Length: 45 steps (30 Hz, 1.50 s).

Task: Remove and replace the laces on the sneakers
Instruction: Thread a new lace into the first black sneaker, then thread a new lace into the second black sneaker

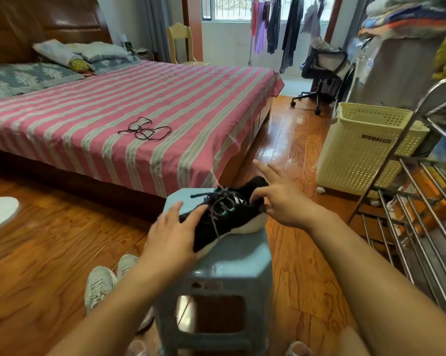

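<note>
Sneaker [224, 217] on stool [232, 268]: left hand [170, 235] flat on toe, right hand [281, 199] pinching the heel collar.

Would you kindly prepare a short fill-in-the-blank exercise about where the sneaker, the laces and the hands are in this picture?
1. The black sneaker lies on a blue plastic ____.
2. A loose black lace lies on the striped sheet of the ____.
3. The left hand rests on the sneaker's ____ end.
4. Right of the bed, on the floor, stands a cream perforated ____.

Missing words: stool; bed; toe; basket
</note>
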Motion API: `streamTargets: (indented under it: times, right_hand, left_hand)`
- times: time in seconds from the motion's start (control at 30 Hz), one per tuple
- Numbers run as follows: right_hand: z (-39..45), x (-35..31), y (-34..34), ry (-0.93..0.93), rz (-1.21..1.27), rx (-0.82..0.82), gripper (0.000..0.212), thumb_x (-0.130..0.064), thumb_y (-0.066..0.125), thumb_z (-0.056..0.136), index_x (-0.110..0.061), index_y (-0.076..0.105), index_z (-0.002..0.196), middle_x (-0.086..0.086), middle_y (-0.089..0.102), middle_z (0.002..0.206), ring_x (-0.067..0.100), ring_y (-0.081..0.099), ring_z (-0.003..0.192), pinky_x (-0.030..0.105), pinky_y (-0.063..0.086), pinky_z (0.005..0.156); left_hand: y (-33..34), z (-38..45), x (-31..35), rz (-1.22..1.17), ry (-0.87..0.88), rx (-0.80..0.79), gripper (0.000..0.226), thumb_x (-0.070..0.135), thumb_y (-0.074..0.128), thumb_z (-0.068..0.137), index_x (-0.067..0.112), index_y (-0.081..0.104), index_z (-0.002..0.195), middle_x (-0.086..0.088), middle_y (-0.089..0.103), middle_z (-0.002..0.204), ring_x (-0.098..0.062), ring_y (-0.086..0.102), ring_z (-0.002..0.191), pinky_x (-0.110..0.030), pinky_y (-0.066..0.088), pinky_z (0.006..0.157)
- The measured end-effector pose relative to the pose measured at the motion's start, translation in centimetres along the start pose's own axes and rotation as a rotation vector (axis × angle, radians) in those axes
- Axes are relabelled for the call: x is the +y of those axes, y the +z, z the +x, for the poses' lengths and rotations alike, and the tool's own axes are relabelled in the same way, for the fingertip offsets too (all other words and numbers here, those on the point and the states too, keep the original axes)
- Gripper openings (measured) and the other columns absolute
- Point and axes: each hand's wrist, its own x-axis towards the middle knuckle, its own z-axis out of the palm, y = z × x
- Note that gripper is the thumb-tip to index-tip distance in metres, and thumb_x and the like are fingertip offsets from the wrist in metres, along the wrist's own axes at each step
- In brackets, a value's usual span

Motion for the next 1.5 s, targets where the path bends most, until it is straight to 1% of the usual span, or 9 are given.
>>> streamTargets:
  times: [0.13,0.23,0.43,0.57,0.73,0.97,1.07,1.23,1.5]
  right_hand:
    - [-2.9,-1.4,-1.3,-0.064,0.191,-0.072,0.043,-0.042,0.080,0.081,-0.040,0.066,0.121,-0.010,0.025,0.156,0.015,0.025,0.140,0.036,0.027,0.116]
    - [-3.3,-0.7,-1.5,0.055,0.308,-0.244,0.060,-0.043,0.083,0.077,-0.039,0.059,0.132,-0.009,0.035,0.146,0.011,0.034,0.134,0.034,0.033,0.116]
    - [-3.4,-2.9,-1.2,0.065,0.296,-0.232,0.037,-0.023,0.082,0.080,-0.027,0.068,0.113,-0.006,0.065,0.113,0.016,0.060,0.109,0.036,0.053,0.094]
    - [-1.9,-10.6,-1.9,-0.064,0.430,-0.158,0.034,-0.014,0.082,0.079,-0.018,0.070,0.110,-0.005,0.070,0.104,0.016,0.064,0.100,0.007,0.045,0.077]
    - [2.9,-25.9,4.4,-0.215,0.494,-0.304,0.027,-0.026,0.084,0.079,-0.027,0.063,0.096,-0.010,0.063,0.087,0.009,0.060,0.079,0.019,0.043,0.063]
    - [3.7,-41.0,30.2,-0.168,0.446,-0.574,0.027,-0.018,0.077,0.080,-0.025,0.063,0.103,0.001,0.070,0.102,0.023,0.067,0.096,0.034,0.053,0.075]
    - [3.9,-43.6,40.1,-0.170,0.366,-0.652,0.038,-0.012,0.070,0.078,-0.026,0.065,0.112,0.002,0.069,0.111,0.025,0.065,0.102,0.034,0.053,0.081]
    - [5.8,-45.9,50.1,-0.145,0.312,-0.616,0.047,-0.002,0.063,0.078,-0.023,0.064,0.119,-0.001,0.049,0.141,0.022,0.058,0.115,0.032,0.051,0.096]
    - [8.2,-46.2,51.6,-0.140,0.036,-0.951,0.056,-0.010,0.061,0.087,-0.019,0.047,0.141,0.011,0.046,0.142,0.033,0.057,0.121,0.040,0.049,0.101]
  left_hand:
    - [-1.3,0.9,-6.2,-0.006,-0.250,0.215,0.068,0.021,0.063,0.091,0.042,0.041,0.153,-0.014,0.024,0.161,-0.038,0.030,0.143,-0.051,0.033,0.116]
    - [0.2,-0.1,-6.6,-0.205,-0.279,0.081,0.057,0.022,0.064,0.092,0.034,0.052,0.147,-0.010,0.034,0.156,-0.034,0.040,0.138,-0.046,0.039,0.112]
    - [-2.7,-5.1,-9.0,-0.220,-0.277,-0.091,0.039,0.028,0.066,0.096,0.026,0.064,0.135,-0.002,0.057,0.141,-0.019,0.060,0.119,-0.030,0.049,0.095]
    - [-7.1,-10.6,-13.3,-0.240,-0.438,-0.080,0.032,0.027,0.061,0.101,0.024,0.065,0.133,0.001,0.061,0.139,-0.015,0.058,0.120,-0.024,0.043,0.093]
    - [-7.5,-16.9,-22.8,-0.351,-0.723,-0.023,0.027,0.028,0.058,0.103,0.021,0.067,0.128,-0.003,0.066,0.130,-0.017,0.062,0.104,-0.025,0.046,0.078]
    - [9.6,-25.6,-37.5,-0.426,-1.048,-0.325,0.041,0.030,0.051,0.104,0.020,0.049,0.144,-0.009,0.053,0.144,-0.027,0.056,0.121,-0.028,0.045,0.090]
    - [17.0,-26.8,-41.4,-0.416,-1.195,-0.313,0.062,0.036,0.042,0.100,0.032,0.022,0.158,-0.009,0.029,0.158,-0.035,0.042,0.137,-0.042,0.043,0.108]
    - [24.0,-27.1,-48.2,-0.375,-1.376,-0.287,0.083,0.021,0.051,0.098,0.042,-0.002,0.159,-0.017,0.023,0.153,-0.037,0.045,0.131,-0.044,0.045,0.101]
    - [29.7,-29.6,-53.2,-0.391,-1.361,-0.254,0.032,0.033,0.055,0.099,0.027,0.058,0.130,-0.005,0.056,0.124,-0.027,0.056,0.099,-0.043,0.047,0.088]
